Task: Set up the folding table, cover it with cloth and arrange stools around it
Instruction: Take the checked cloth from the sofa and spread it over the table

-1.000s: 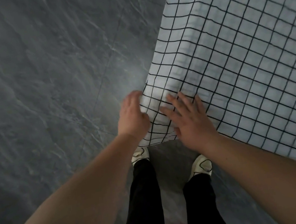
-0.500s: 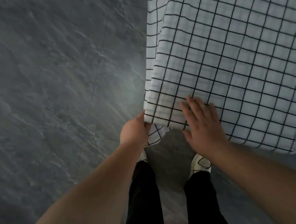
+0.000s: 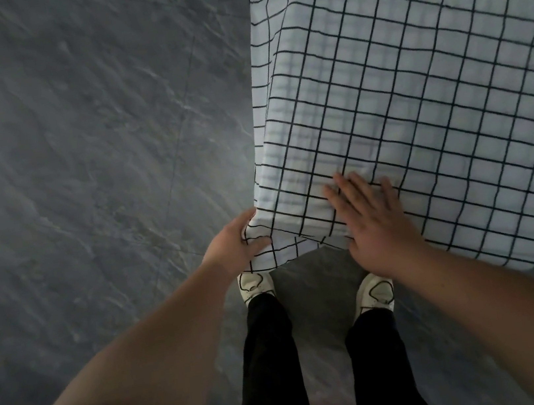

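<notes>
Floor: the dark grey floor [image 3: 79, 161] fills the left side, and no stool shows anywhere on it.
Left hand: the left hand [image 3: 233, 242] has dropped from the top of the corner to the hanging flap. Its grip is now clamped on that flap, thumb on the front and fingers tucked behind.
Corner: a second ago it sat loose and rumpled; now it folds down squarely, and the flap hangs just above the person's shoes [image 3: 255, 282].
Right hand: the right hand [image 3: 377, 231] stays flat on top near the front edge, fingers straight and a little spread. It presses down and grips nothing.
Cloth: the white, black-checked cloth [image 3: 415, 93] lies over the surface and drapes down its left side (the grid lines run straighter than before).
Surface: it is wholly hidden under the cloth, so only its edges show as creases.
Meaning: the covering step looks close to done at this corner, I'd say. The far corners are out of view, and the stools are yet to be placed.
</notes>
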